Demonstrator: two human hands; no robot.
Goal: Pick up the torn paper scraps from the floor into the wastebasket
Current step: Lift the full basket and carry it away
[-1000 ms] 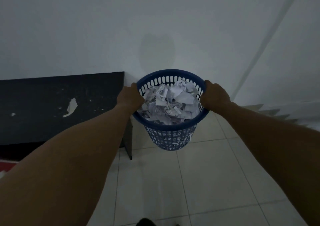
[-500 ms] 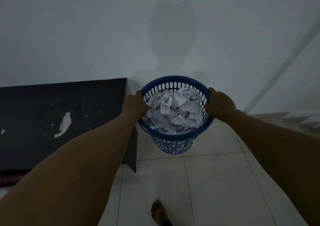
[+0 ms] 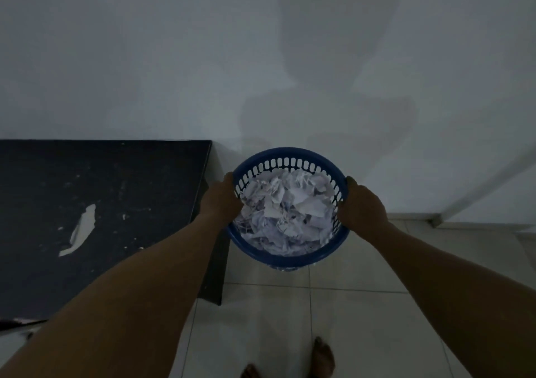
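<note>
A dim room: a pale wall point(image 3: 174, 58) ahead, light floor tiles point(image 3: 362, 319) below, and a black table point(image 3: 101, 203) with chipped white patches standing against the wall. Take that table as your landmark. The blue wastebasket point(image 3: 285, 257) hangs just off the table's right edge, close to its near right corner, and it appears to be off the floor, carried between your two hands. Your left hand point(image 3: 220, 200) grips the rim on the side nearest the table; your right hand point(image 3: 362, 206) grips the rim on the far side from it. On both, the fingers curl over the rim with the tips hidden inside or behind it, so you cannot tell exactly how they lie. The torn paper scraps point(image 3: 285, 215) are heaped inside, mounded close to rim height. No scraps show on the visible tiles, so the picking up looks essentially finished.

The risks from here:
- The heap is loose and high. If you tilt the wastebasket or set it down with a jolt, scraps may slide over the rim back onto the tiles.
- The wall is slotted, so small pieces could slip out if you shake it.
- The table's corner is right beside your left hand; swinging that way could knock the rim and tip it.
- Your bare feet point(image 3: 323, 357) stand below, nearer you than the table; lower clear of them.
</note>
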